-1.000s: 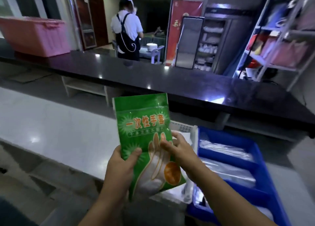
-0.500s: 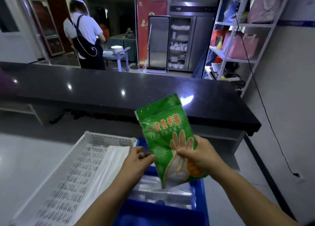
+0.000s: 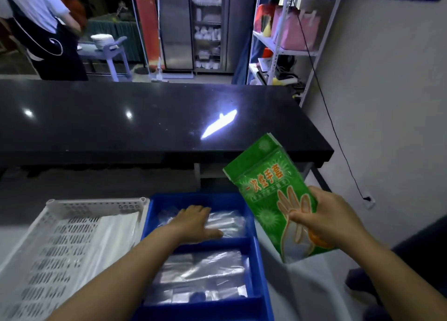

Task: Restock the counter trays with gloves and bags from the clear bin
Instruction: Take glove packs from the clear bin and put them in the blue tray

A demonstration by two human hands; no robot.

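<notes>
Left of our hands sits a white perforated plastic tray (image 3: 60, 248) lined with thin film. Our left hand (image 3: 193, 221) lies flat and released on crinkly clear bags (image 3: 227, 224) in the blue divided tray (image 3: 254, 224). Our right hand (image 3: 324, 216) pinches a glossy green glove packet (image 3: 271, 182), tilted above the pale worktop (image 3: 302, 284).

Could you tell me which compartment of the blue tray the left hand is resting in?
The far compartment of the blue plastic tray; the left hand lies on its clear bags, while the near compartment is untouched.
</notes>
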